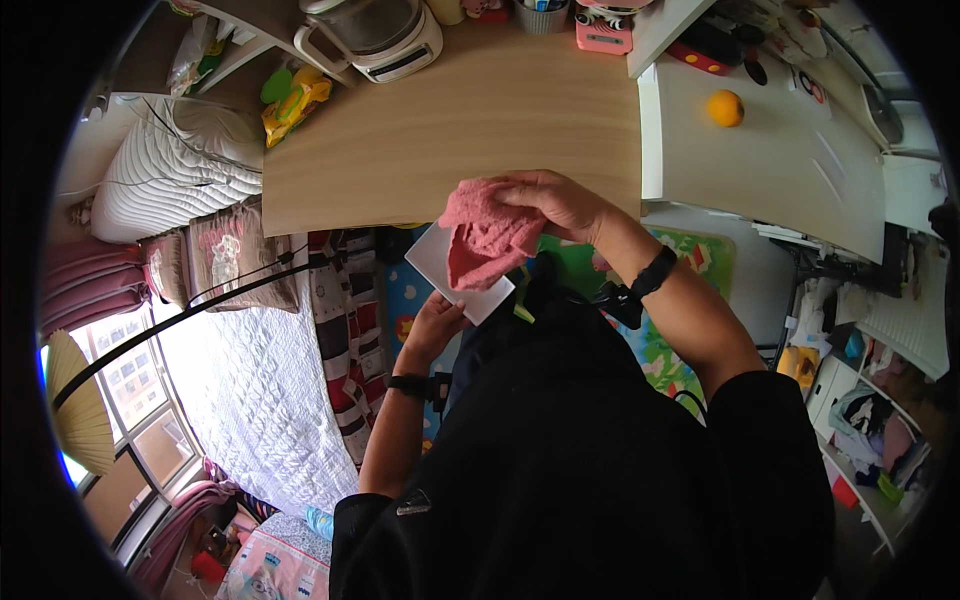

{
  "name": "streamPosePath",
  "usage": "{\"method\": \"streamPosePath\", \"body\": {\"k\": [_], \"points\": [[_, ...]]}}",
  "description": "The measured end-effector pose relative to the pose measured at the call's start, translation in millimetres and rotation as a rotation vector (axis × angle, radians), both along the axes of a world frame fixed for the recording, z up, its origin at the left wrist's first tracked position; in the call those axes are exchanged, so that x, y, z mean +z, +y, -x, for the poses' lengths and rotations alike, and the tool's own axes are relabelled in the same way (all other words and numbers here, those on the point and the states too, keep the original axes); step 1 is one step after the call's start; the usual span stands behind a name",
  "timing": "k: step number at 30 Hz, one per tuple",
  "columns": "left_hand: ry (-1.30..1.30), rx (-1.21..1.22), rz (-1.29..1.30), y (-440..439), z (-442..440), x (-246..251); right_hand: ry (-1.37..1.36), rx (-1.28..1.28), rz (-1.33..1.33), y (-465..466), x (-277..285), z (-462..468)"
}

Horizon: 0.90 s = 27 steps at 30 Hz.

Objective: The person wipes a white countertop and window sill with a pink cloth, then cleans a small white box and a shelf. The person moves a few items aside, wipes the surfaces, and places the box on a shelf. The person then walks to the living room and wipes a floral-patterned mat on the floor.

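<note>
A pink fluffy cloth (491,232) is bunched in my right hand (559,202), just off the near edge of the wooden desk. Under it is a flat, light grey square object (486,304), whose exact kind I cannot tell. My left hand (437,324) grips its lower corner, with the fingers partly hidden beneath. The cloth lies over the upper part of the flat object and covers much of its face.
On the wooden desk (450,127) stand a white appliance with a glass jug (375,34), a yellow packet (296,105) and a pink item (604,34). An orange (725,109) rests on the pale surface at right. A bed (255,390) is at left.
</note>
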<state>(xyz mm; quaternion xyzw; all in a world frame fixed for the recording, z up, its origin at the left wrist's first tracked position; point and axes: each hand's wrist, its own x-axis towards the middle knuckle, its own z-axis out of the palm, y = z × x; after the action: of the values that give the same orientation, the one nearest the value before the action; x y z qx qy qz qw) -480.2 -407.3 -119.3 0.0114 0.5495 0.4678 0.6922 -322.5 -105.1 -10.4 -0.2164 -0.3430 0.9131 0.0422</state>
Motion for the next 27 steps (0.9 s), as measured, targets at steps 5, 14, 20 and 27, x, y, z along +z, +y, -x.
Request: {"method": "streamPosePath", "body": {"k": [5, 14, 20, 27], "points": [[0.024, -0.077, -0.071, 36.7, 12.8, 17.9, -0.029, -0.341, 0.012, 38.0, 15.6, -33.5], [0.103, -0.185, -0.147, 69.7, 46.0, 55.3, -0.762, -0.41, -0.903, 91.4, 9.9, -78.8], [0.158, -0.208, -0.149, 94.1, 43.4, 63.5, -1.078, -0.591, -1.152, 128.9, -10.5, -222.3], [0.091, -0.221, -0.193, 137.4, -7.5, 78.4, -1.724, -0.564, -1.24, 191.8, -12.7, -439.4]]}}
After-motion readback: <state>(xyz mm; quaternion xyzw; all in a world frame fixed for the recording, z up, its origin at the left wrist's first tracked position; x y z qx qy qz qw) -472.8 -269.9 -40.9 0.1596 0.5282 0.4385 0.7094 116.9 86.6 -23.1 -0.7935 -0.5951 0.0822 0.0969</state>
